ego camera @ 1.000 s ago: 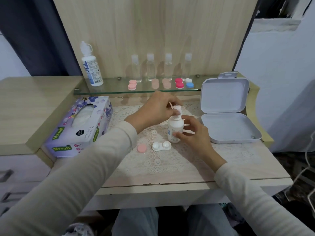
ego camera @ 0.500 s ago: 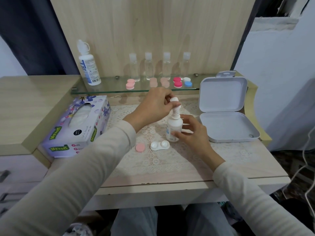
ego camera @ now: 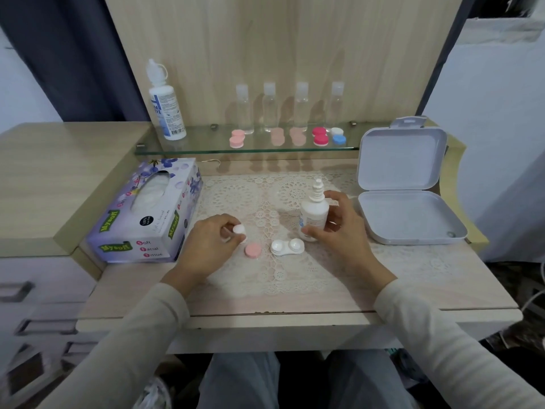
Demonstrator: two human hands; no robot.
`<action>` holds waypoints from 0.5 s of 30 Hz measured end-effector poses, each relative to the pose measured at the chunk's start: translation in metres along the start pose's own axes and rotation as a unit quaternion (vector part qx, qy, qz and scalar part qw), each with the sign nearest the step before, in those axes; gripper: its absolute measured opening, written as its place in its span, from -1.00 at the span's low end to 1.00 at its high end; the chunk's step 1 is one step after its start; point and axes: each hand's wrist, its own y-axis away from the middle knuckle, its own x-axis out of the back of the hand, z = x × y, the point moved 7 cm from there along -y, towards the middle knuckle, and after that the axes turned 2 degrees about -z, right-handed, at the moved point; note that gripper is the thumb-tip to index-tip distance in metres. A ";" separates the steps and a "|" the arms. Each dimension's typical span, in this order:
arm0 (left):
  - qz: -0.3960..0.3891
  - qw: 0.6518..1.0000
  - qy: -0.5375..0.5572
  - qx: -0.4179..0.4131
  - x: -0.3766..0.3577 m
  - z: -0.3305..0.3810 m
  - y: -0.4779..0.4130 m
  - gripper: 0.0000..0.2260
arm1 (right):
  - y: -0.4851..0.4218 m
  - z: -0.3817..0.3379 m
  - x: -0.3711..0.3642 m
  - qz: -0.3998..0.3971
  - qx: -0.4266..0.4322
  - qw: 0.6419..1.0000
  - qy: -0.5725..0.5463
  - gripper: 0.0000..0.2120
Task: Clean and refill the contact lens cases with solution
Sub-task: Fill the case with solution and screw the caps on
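A white lens case (ego camera: 287,247) with both wells uncovered lies on the lace mat. Left of it rests a pink lid (ego camera: 252,250). My right hand (ego camera: 339,228) grips a small white solution bottle (ego camera: 313,214), upright just behind the case, its nozzle bare. My left hand (ego camera: 211,245) pinches the bottle's small white cap (ego camera: 239,229) just above the mat, beside the pink lid. Further lens cases, pink (ego camera: 237,138), red (ego camera: 320,136) and blue-white (ego camera: 338,136), sit on the glass shelf (ego camera: 206,146).
A tissue box (ego camera: 147,214) lies left of my left hand. An open white plastic box (ego camera: 410,219) stands to the right. On the shelf are a large solution bottle (ego camera: 165,104) and several clear small bottles (ego camera: 269,107).
My left hand took the cap off the bottle's nozzle and carried it down and left to the mat near the pink lid. The right hand stayed on the bottle.
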 end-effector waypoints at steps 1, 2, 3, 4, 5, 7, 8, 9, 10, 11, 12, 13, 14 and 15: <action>0.007 1.000 -0.008 0.004 0.001 -0.005 0.001 -0.83 | 0.000 0.000 -0.001 0.000 0.001 1.000 0.003 -0.45; 0.019 1.000 -0.021 -0.001 0.003 -0.006 0.001 -0.80 | -0.001 0.002 -0.002 0.001 0.000 1.000 0.007 -0.44; 0.038 0.998 -0.037 -0.014 0.004 -0.005 0.002 -0.76 | -0.002 0.003 -0.001 0.005 -0.005 1.000 0.005 -0.44; 0.060 0.996 -0.051 -0.036 0.005 -0.001 0.003 -0.73 | -0.003 0.004 0.000 0.010 -0.012 1.000 0.001 -0.44; 0.078 0.994 -0.056 -0.061 0.005 0.005 0.006 -0.73 | -0.003 0.003 0.002 0.013 -0.014 1.000 0.008 -0.46; 0.079 0.989 -0.045 -0.116 -0.002 0.022 0.013 -0.71 | -0.002 -0.006 0.003 0.003 0.002 0.998 0.067 -0.50; 0.065 0.987 -0.036 -0.144 -0.008 0.030 0.015 -0.69 | -0.001 -0.011 0.004 -0.002 0.015 0.995 0.100 -0.52; 0.048 0.985 -0.026 -0.166 -0.015 0.036 0.018 -0.66 | -0.001 -0.016 0.006 -0.005 0.031 0.991 0.130 -0.53; 0.031 0.983 -0.016 -0.180 -0.022 0.041 0.019 -0.64 | -0.001 -0.021 0.008 -0.008 0.046 0.986 0.159 -0.53; 0.014 0.983 -0.011 -0.184 -0.028 0.044 0.019 -0.64 | 0.000 -0.026 0.009 -0.014 0.060 0.980 0.188 -0.52; -0.003 0.983 -0.010 -0.181 -0.034 0.046 0.018 -0.65 | -0.001 -0.030 0.009 -0.025 0.072 0.972 0.221 -0.52; -0.015 0.985 -0.013 -0.174 -0.040 0.046 0.017 -0.67 | -0.001 -0.034 0.008 -0.042 0.085 0.962 0.256 -0.53; -0.020 0.986 -0.017 -0.167 -0.043 0.045 0.016 -0.69 | -0.002 -0.036 0.007 -0.061 0.099 0.949 0.293 -0.53; -0.023 0.987 -0.018 -0.159 -0.046 0.045 0.015 -0.72 | -0.003 -0.036 0.006 -0.080 0.113 0.934 0.330 -0.54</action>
